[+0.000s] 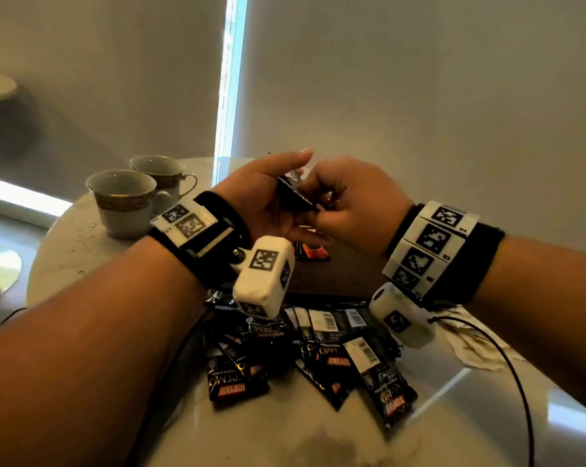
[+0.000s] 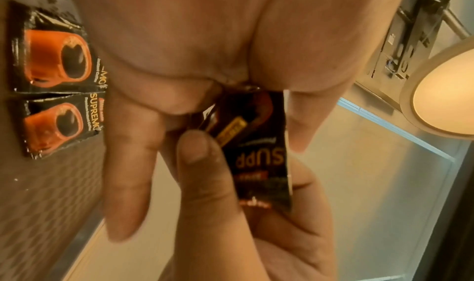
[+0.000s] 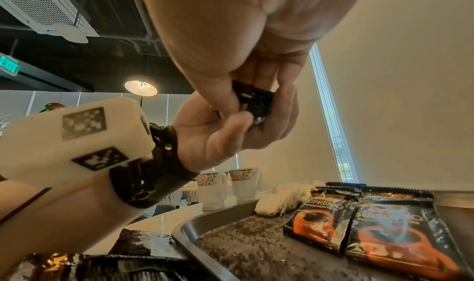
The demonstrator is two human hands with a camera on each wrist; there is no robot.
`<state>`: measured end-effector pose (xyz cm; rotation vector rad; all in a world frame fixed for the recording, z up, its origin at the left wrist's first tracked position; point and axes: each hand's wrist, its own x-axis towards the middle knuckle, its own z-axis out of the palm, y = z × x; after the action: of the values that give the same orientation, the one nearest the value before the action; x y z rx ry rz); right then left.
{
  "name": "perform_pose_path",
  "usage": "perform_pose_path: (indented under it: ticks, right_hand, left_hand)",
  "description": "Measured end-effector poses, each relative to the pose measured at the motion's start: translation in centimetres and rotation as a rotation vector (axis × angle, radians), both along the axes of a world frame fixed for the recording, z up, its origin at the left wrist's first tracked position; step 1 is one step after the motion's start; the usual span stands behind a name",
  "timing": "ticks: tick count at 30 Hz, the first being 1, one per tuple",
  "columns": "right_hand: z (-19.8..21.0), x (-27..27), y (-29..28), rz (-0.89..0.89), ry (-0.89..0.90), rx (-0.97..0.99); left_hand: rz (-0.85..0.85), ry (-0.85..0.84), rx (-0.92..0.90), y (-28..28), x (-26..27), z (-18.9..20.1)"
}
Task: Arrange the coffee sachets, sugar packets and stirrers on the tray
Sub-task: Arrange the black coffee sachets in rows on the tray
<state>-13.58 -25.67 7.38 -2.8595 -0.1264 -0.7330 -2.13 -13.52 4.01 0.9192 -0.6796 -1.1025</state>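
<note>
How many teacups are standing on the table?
2. One cup stands at the table's far left, the other cup just behind it, beyond the left hand. Arms may hide others.

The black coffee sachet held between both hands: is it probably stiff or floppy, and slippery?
The coffee sachet looks thin and flat, so probably light and bendy. Its glossy foil may slip, which may be why the left hand and right hand both pinch it. Flat, it should not roll.
</note>
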Motion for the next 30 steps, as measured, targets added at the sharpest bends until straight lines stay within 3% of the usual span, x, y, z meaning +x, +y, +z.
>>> perform_pose_path:
  ticks: [3,7,10,13,14,16,17,19,22,30]
  right_hand:
    - [0.4,-0.9,0.1,0.013,0.048,0.058]
    - [1.0,-3.7,-0.1,-0.033,0.185,0.117]
    - [1.3,-7.1,-1.0,0.002,0.510,0.138]
    - [-2.2,-6.9,-2.3,-0.231,0.928,-0.045]
    - [-3.4,-7.8,-4.7,-0.241,0.904,-0.083]
    - [-6.3,-7.8,-7.5,0.002,0.900,-0.255]
    - [-6.1,-7.4,-5.7,-0.028,0.991,-0.235]
    - [-5.4,-7.9,-3.2,-0.142,0.946,-0.230]
    - [-2.9,-9.5,-0.6,-0.049,1.037,-0.317]
    - [-3.0,-9.3,0.0,0.023,0.896,-0.265]
  left_hand:
    - [0.019,0.015,-0.007,-0.1,-0.2,-0.2]
    - [0.235,0.135,-0.033,-0.4,0.4,-0.1]
    - [0.305,0.171,-0.044,-0.3,0.9,-0.1]
    - [0.334,0.210,-0.009,-0.3,1.2,-0.3]
    - [0.344,0.205,-0.002,-0.3,1.1,-0.3]
    - [0.354,0.227,0.000,-0.3,1.1,-0.4]
    - [0.359,0.255,-0.006,-0.3,1.1,-0.4]
    - [0.369,0.296,-0.018,-0.1,1.2,-0.4]
    - [0.328,0.311,-0.008,0.2,1.5,-0.5]
    - [0.358,0.289,0.059,-0.5,1.6,-0.9]
